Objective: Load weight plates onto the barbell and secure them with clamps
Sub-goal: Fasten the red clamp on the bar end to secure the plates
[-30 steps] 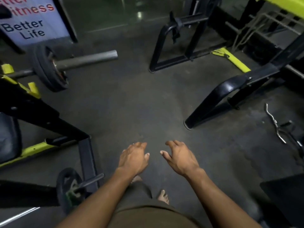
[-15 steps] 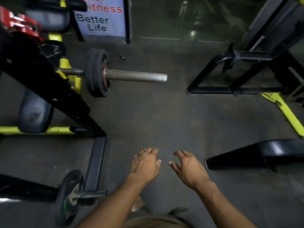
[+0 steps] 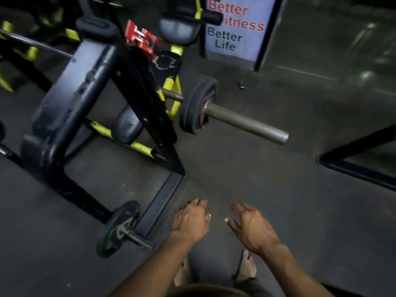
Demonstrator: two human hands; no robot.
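A: Gym floor, dim light. Left hand and right hand held out low, fingers relaxed and spread, carrying nothing. Barbell racked ahead, one weight plate seated against the collar.

B: Sleeve bare, no clamp visible on it. Long axis running from the rack down-right, free end toward the right.

A: Best lined up square with that end; next plate likely slid on straight, not tilted.

B: Spare small plate on a low peg, left of the hands.

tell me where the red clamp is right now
In the head view the red clamp sits upper left of centre, up on the black rack frame, above and left of the plates on the barbell sleeve, far from both hands.
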